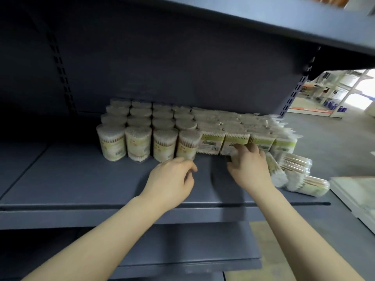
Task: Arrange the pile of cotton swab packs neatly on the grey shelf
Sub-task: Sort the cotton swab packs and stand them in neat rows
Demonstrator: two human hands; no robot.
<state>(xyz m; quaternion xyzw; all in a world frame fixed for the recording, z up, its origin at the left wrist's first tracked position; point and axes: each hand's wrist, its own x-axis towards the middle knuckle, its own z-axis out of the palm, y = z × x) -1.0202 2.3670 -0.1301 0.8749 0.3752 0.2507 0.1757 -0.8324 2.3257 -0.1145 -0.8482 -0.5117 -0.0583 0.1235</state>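
Note:
Upright round cotton swab packs (138,142) stand in neat rows on the grey shelf (85,179). To their right stand rows of square bagged swab packs (211,144). My right hand (248,165) grips a swab pack (231,155) low at the front of the square row, mostly hidden by my fingers. My left hand (172,177) hovers over the shelf just in front of the rightmost round pack (187,145), fingers loosely curled and holding nothing. A few loose packs (298,175) lie on their sides at the shelf's right end.
The upper shelf (263,21) overhangs closely above. A perforated upright (292,96) bounds the right side, another (60,65) stands at the back left. A lower shelf (182,250) lies beneath. A pale board (357,191) sits right of the shelf.

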